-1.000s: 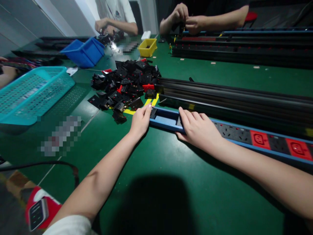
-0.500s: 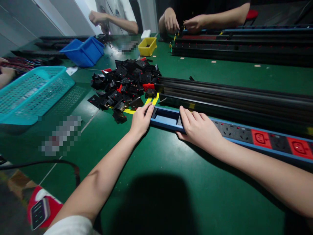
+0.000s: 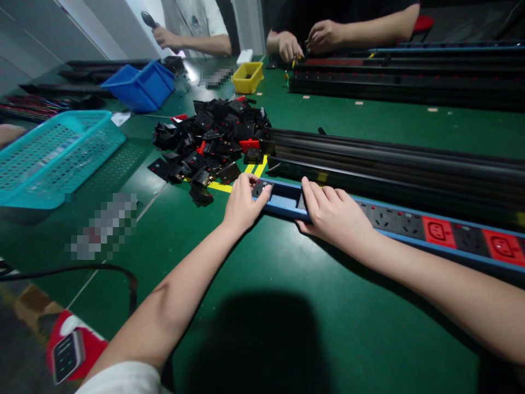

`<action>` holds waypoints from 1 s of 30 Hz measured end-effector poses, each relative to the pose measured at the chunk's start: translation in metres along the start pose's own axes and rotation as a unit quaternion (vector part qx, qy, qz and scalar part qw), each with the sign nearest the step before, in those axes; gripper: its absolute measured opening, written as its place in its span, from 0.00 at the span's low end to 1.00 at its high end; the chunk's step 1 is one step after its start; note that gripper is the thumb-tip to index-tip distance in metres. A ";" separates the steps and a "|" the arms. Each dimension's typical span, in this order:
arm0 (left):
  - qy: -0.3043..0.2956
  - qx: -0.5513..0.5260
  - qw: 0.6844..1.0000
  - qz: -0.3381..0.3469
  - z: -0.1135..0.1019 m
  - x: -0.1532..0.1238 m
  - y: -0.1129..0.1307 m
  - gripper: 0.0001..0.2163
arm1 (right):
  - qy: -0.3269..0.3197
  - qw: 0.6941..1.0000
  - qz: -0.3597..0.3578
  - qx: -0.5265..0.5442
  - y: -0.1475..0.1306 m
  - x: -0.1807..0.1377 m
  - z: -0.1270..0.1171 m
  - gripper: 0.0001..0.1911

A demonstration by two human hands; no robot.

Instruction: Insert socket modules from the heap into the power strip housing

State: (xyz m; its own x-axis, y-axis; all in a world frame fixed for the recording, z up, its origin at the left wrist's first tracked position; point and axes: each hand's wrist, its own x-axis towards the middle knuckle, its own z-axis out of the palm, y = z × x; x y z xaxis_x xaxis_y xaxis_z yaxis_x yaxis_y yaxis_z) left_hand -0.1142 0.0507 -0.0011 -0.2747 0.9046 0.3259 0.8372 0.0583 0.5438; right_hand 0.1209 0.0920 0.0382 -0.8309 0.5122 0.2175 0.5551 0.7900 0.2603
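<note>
A long blue power strip housing (image 3: 284, 203) lies slantwise on the green table, with black and red socket modules (image 3: 438, 231) seated along its right part. At its left end my left hand (image 3: 241, 207) has thumb and fingers on a black socket module (image 3: 260, 188), which sits in the channel. Farther right, my right hand (image 3: 338, 216) is wrapped over the housing, fingers on top and thumb at the near edge; it covers part of a dark module. Between my hands a stretch of channel shows its bare blue floor.
A heap of black and red socket modules (image 3: 211, 137) lies beyond my left hand. Long black profiles (image 3: 389, 156) run behind the housing. A turquoise basket (image 3: 61, 156), a blue bin (image 3: 141, 87) and a yellow bin (image 3: 248, 77) stand farther off. Co-workers' hands (image 3: 324, 37) work across the table.
My left hand has shifted slightly right along the housing with the black socket module, which now shows more fully. My right hand stays put. A co-worker at the back now holds up a dark rounded tool.
</note>
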 end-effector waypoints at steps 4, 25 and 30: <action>-0.019 -0.008 1.000 -0.010 0.000 0.002 -0.002 0.16 | 0.001 1.000 0.002 0.005 0.000 0.000 0.000 0.39; -0.075 -0.092 0.992 0.043 -0.004 0.004 0.000 0.19 | 0.005 1.000 -0.001 0.004 0.000 0.000 0.000 0.39; -0.083 -0.066 0.988 0.115 -0.006 0.003 0.001 0.19 | 0.002 1.000 0.000 0.003 0.000 0.000 0.000 0.39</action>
State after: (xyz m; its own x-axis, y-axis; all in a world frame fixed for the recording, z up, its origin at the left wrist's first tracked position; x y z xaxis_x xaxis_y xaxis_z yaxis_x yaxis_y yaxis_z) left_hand -0.1165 0.0508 0.0051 0.0054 0.9448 0.3277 0.7966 -0.2022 0.5698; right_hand 0.1207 0.0924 0.0380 -0.8310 0.5108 0.2203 0.5545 0.7920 0.2553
